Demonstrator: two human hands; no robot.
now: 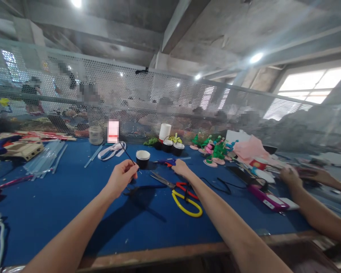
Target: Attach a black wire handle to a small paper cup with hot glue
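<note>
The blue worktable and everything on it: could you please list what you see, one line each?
Worktable: one, blue, foreground.
Scissors: one, yellow and red handles, centre.
Paper cup: one, black, white inside, behind the hands.
Clear sticks: a bundle, left.
Flower crafts: several, green and pink, right rear.
Mesh screen: one, white, behind the table.
Co-worker's hand: one, right.
Left hand: pinching thin black wire.
Right hand: on blue-orange tool.

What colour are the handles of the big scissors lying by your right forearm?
Yellow, looped plastic handles on the large metal scissors, clearest in the head view, on the blue table.
</note>
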